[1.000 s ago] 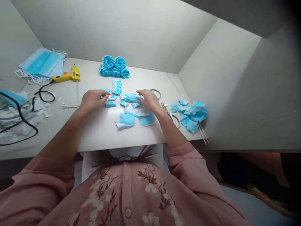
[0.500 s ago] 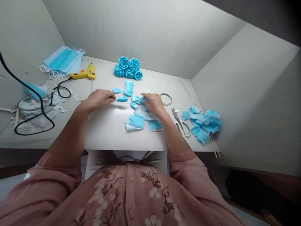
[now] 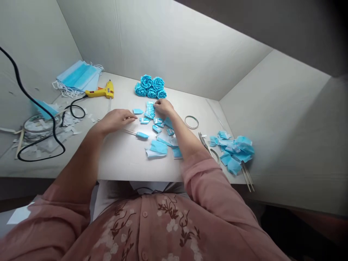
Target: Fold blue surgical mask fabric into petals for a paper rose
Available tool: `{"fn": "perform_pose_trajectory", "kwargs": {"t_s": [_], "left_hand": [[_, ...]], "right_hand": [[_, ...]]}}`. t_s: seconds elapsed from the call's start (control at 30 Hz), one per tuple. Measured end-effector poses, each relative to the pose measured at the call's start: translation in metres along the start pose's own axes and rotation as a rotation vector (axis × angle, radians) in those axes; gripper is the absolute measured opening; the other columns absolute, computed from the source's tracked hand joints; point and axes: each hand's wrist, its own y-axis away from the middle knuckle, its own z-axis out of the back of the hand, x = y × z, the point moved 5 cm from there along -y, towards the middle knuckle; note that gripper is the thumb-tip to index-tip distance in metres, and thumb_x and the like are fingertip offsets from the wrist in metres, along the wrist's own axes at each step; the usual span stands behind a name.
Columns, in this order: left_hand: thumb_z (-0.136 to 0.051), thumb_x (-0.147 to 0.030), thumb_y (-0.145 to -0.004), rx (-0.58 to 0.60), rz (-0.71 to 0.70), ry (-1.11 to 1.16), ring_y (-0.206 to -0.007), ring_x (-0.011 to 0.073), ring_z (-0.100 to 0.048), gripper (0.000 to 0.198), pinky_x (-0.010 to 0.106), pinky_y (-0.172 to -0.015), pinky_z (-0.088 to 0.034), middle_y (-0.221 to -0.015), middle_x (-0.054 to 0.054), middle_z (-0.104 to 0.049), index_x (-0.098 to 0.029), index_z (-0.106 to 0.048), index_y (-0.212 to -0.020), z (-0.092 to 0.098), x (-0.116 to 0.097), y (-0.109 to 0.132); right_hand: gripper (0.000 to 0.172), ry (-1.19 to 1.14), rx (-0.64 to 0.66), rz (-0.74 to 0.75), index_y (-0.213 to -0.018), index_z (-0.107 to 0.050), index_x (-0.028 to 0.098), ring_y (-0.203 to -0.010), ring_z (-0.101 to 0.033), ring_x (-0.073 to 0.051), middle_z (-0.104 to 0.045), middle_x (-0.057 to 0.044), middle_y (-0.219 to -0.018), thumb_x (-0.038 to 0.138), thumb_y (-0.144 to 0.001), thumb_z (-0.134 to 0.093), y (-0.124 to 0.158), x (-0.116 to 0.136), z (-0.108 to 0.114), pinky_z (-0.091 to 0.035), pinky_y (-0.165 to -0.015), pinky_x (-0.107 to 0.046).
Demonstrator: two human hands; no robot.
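My left hand (image 3: 116,119) hovers at the left of the cut pieces, its fingers stretched out and nothing visible in them. Just below its fingertips lies a thin stick with a blue fabric wrap (image 3: 141,135) at its end. My right hand (image 3: 164,107) reaches to the row of overlapping blue petal pieces (image 3: 149,110), thumb and fingers pinched at its right edge. Nearby lie a loose blue petal (image 3: 137,111), a blue piece with a white strip (image 3: 144,120) and several small cut pieces. Larger blue fabric pieces (image 3: 158,148) are closer to me, partly under my right forearm.
Finished blue fabric roses (image 3: 151,87) stand at the back. To the left are a yellow glue gun (image 3: 101,90), stacked face masks (image 3: 80,77) and white scraps (image 3: 40,134). At right are a ring-shaped roll (image 3: 191,122), scissors (image 3: 214,155), crumpled blue pieces (image 3: 236,145) and sticks (image 3: 247,175).
The wrapped stick, previously raised at my left fingertips, now lies on the table nearer to me. My right hand has moved from the small pieces up to the petal row.
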Motion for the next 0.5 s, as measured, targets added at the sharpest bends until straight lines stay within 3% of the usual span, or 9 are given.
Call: {"fn": "perform_pose_trajectory", "kwargs": {"t_s": [0.13,0.23,0.33,0.4,0.5], "left_hand": [[-0.051,-0.052,-0.093,-0.367,0.021,0.180,-0.111,0.0303,-0.072,0.056,0.038,-0.098,-0.055,-0.125,0.016,-0.080,-0.015,-0.084,-0.118,0.014,-0.003,-0.001],[-0.059,-0.057,-0.091,-0.503,0.020,0.437,-0.112,0.0282,-0.070,0.065,0.035,-0.092,-0.056,-0.137,0.017,-0.074,-0.011,-0.076,-0.134,0.015,-0.010,0.001],[-0.064,-0.066,-0.088,-0.447,0.018,0.738,-0.111,0.0265,-0.070,0.073,0.034,-0.091,-0.056,-0.136,0.017,-0.074,-0.013,-0.073,-0.138,0.010,-0.019,0.001],[-0.066,-0.068,-0.087,-0.349,0.007,0.889,-0.099,0.0238,-0.072,0.070,0.032,-0.084,-0.055,-0.119,0.015,-0.079,-0.012,-0.079,-0.126,0.005,-0.027,0.002],[-0.076,-0.059,-0.080,-0.258,-0.011,0.951,-0.078,0.0182,-0.068,0.050,0.028,-0.071,-0.050,-0.087,0.009,-0.078,-0.012,-0.083,-0.098,0.002,-0.037,0.004]], "right_hand": [[0.015,-0.222,-0.034,0.104,-0.098,-0.068,0.015,-0.095,-0.071,-0.018,-0.077,-0.007,-0.102,0.028,-0.093,-0.063,0.010,0.006,0.002,-0.056,-0.091,-0.030],[0.032,-0.648,0.024,0.333,-0.092,-0.063,0.018,-0.089,-0.068,-0.016,-0.072,-0.002,-0.093,0.046,-0.085,-0.077,0.039,0.021,0.018,-0.056,-0.087,-0.030],[0.049,-0.856,0.048,0.458,-0.089,-0.062,0.020,-0.085,-0.067,-0.015,-0.069,0.000,-0.086,0.059,-0.073,-0.088,0.072,0.035,0.033,-0.056,-0.085,-0.031],[0.051,-0.844,0.023,0.456,-0.088,-0.062,0.020,-0.082,-0.066,-0.015,-0.068,0.001,-0.084,0.061,-0.073,-0.088,0.089,0.041,0.038,-0.056,-0.082,-0.030],[0.047,-0.779,-0.015,0.434,-0.087,-0.061,0.020,-0.079,-0.067,-0.015,-0.068,0.001,-0.081,0.059,-0.076,-0.086,0.104,0.047,0.039,-0.056,-0.078,-0.030]]}}
